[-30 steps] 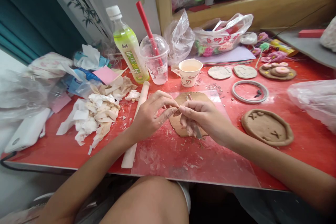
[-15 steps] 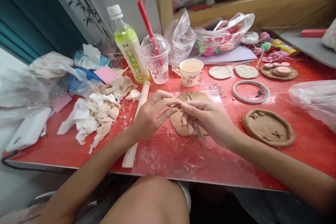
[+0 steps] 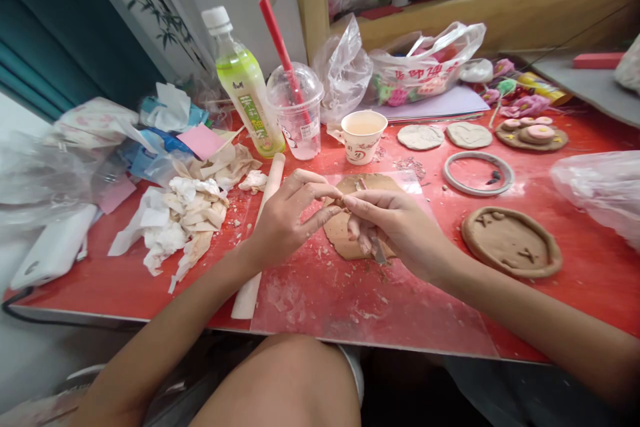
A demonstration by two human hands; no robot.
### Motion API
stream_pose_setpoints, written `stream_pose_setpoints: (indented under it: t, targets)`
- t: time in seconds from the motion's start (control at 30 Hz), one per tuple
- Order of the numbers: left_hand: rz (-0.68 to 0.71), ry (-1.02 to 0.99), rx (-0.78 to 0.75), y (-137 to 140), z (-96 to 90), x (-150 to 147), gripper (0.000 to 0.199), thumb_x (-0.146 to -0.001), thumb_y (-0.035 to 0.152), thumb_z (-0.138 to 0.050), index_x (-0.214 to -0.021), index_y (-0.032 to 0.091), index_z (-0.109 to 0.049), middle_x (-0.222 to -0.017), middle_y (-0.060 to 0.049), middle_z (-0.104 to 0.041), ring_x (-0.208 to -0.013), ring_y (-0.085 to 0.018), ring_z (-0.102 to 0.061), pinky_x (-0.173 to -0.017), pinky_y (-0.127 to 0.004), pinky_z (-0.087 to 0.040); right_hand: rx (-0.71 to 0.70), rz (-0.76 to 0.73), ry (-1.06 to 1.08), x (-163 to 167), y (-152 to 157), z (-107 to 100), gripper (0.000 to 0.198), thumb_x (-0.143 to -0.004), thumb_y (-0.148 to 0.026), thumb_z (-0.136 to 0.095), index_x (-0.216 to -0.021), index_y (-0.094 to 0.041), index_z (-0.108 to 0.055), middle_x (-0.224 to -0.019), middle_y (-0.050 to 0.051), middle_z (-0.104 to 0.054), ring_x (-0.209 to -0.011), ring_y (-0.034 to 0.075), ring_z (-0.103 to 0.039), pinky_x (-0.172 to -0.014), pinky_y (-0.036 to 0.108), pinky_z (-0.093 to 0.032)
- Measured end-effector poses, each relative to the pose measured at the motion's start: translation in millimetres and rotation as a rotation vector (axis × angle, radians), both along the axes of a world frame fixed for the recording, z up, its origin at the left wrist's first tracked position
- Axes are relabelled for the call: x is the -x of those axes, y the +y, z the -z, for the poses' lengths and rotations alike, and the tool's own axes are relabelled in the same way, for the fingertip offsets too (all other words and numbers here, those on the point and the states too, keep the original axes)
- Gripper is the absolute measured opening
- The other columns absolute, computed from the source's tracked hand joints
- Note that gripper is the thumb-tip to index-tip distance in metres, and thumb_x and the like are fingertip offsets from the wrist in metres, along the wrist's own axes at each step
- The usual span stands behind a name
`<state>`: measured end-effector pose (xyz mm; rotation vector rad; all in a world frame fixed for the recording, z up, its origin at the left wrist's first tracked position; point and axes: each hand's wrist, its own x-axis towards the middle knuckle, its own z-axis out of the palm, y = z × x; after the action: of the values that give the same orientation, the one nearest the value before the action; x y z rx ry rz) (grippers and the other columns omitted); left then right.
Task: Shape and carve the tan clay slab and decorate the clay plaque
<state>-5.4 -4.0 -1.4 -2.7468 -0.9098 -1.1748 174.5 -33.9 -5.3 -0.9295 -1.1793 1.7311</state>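
Fingertip to fingertip, my left hand (image 3: 287, 213) and my right hand (image 3: 400, 230) meet over the clay slab, both closed in a pinch. Between them is a tiny brown piece of clay (image 3: 341, 202), mostly covered by the fingers. A thin tool with a flat metal blade (image 3: 379, 252) sticks out below my right hand's curled fingers, which also hold it. The flat brown clay slab (image 3: 345, 240) lies beneath on a clear plastic sheet (image 3: 310, 307). Left of the slab is a pale rolling pin (image 3: 247, 297), partly hidden by my left hand.
Behind stand a paper cup (image 3: 363, 137), a plastic cup with red straw (image 3: 303, 127) and a green drink bottle (image 3: 247, 93). On the right lie a grey ring (image 3: 450, 180) and a rimmed clay disc (image 3: 510, 240). Crumpled tissues (image 3: 175, 227) and a white power bank (image 3: 55, 247) lie left.
My left thumb and fingers have shifted slightly around the small clay piece, which shows more plainly between the fingertips. The right hand is nearly still.
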Motion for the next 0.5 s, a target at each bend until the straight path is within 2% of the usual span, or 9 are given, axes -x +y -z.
stream_pose_setpoints:
  t: [0.3,0.4,0.5]
  targets:
    - [0.012,0.013,0.000,0.1,1.8,0.0,0.011,-0.084,0.020,-0.059,-0.094,0.020,-0.056,-0.092,0.000,-0.060,-0.086,-0.011,-0.060,-0.080,-0.029,-0.050,-0.056,0.061,-0.054,1.1,-0.4,-1.2,0.022,-0.078,-0.037,-0.064,-0.079,-0.016,-0.060,-0.060,-0.005,-0.056,-0.041,0.003,-0.048,-0.036,0.017,-0.034]
    - [0.020,0.015,-0.015,-1.7,1.7,0.9,0.018,-0.084,0.022,-0.060,-0.101,0.021,-0.054,-0.097,-0.002,-0.058,-0.088,-0.012,-0.059,-0.081,-0.029,-0.050,-0.079,0.078,-0.059,4.5,-1.8,0.1,0.023,-0.078,-0.038,-0.064,-0.079,-0.016,-0.057,-0.057,-0.007,-0.053,-0.040,0.003,-0.046,-0.035,0.017,-0.033]
    - [0.014,-0.020,-0.037,-3.0,0.7,2.2,0.024,-0.085,0.025,-0.058,-0.108,0.022,-0.051,-0.101,-0.003,-0.057,-0.081,-0.012,-0.057,-0.085,-0.034,-0.048,-0.165,0.123,-0.090,2.1,-0.7,-6.9,0.022,-0.079,-0.037,-0.063,-0.077,-0.016,-0.058,-0.056,-0.006,-0.051,-0.040,0.003,-0.046,-0.036,0.018,-0.034]
